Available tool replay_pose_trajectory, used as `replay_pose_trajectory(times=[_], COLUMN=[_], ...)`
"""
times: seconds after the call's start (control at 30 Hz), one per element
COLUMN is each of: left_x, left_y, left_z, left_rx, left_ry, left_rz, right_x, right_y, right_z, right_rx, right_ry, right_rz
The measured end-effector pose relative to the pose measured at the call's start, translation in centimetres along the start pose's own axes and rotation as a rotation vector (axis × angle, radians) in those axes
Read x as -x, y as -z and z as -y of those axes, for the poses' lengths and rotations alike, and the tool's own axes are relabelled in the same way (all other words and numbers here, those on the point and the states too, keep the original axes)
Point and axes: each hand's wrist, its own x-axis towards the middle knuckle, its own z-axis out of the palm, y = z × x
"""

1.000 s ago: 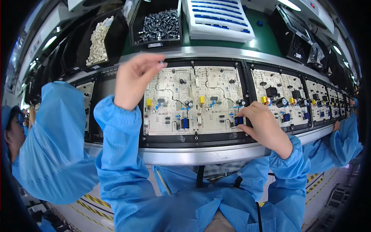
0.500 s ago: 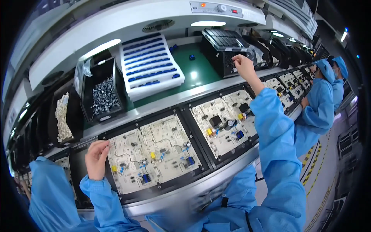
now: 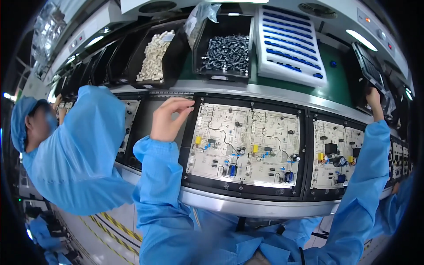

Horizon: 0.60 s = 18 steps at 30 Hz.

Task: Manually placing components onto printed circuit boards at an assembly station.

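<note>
Hovering near a circuit board, left hand is curled; right hand at black bin; can't tell if fingers grip

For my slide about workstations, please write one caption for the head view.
Left hand beside a circuit board, right hand at a black bin, foam tray farther back.

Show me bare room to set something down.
The green tabletop between the white foam tray and the black box by the right hand, except one small blue part; also the narrow silver metal rail in front of the rectangular black frame. Crowded: cream circuit boards, and the black bin heaped with dark metallic parts.
</note>
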Motion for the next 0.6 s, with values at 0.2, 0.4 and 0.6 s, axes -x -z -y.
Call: replay_pose_trajectory(times=[0.2, 0.4, 0.6], left_x=[-0.4, 0.9, 1.1], left_y=[-1.5, -1.3, -0.7], left_z=[-0.5, 0.4, 0.4], left_rx=[-0.012, -0.102, -0.073], left_ry=[-0.056, -0.095, -0.026], left_rz=[0.003, 0.119, 0.033], right_x=[0.6, 5.3, 2.7], right_y=[2.3, 7.7, 14.7], right_z=[-2.8, 4.5, 8.9], right_rx=[-0.157, -1.554, -0.392], right_ry=[-0.093, -0.536, -0.083], right_rz=[-0.04, 0.087, -0.189])
